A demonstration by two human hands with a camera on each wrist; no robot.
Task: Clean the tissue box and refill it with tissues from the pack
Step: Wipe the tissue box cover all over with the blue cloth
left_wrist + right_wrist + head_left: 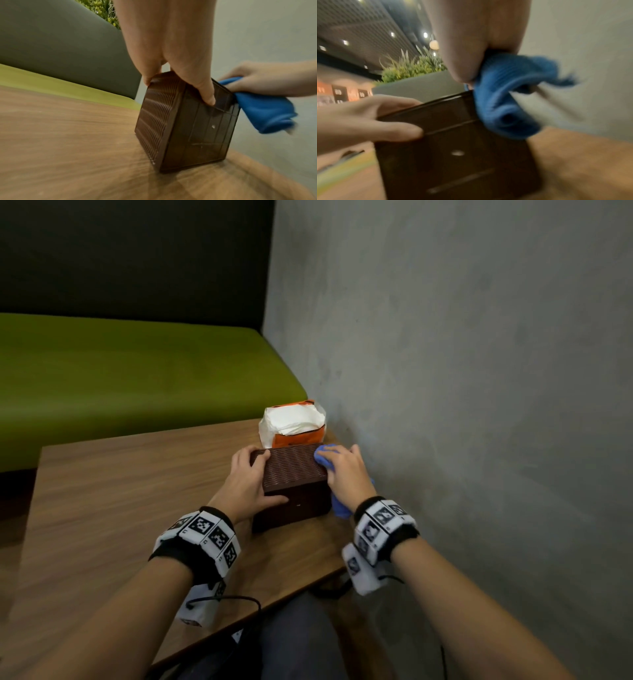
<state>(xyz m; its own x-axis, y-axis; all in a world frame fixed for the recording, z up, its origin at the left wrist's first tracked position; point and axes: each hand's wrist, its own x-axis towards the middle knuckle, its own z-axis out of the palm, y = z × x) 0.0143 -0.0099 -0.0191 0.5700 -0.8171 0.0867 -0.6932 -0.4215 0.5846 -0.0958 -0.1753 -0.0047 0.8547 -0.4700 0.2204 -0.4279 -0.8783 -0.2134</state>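
Note:
A dark brown tissue box [294,474] with ribbed woven-look sides stands on the wooden table [120,508]; its smooth face [202,129] turns toward me. My left hand [251,479] grips the box's left side, fingers over the top edge and thumb on the near face [399,129]. My right hand [346,474] holds a blue cloth [325,455] against the box's right side; the cloth [260,112] bunches and hangs below the palm [510,97]. Behind the box sits an opened orange and white tissue pack [294,424] with white tissues showing.
A grey wall [462,371] runs close along the table's right edge, right beside my right hand. A green bench seat [137,378] with a dark backrest lies beyond the table. The wood surface stretches bare to the left of the box.

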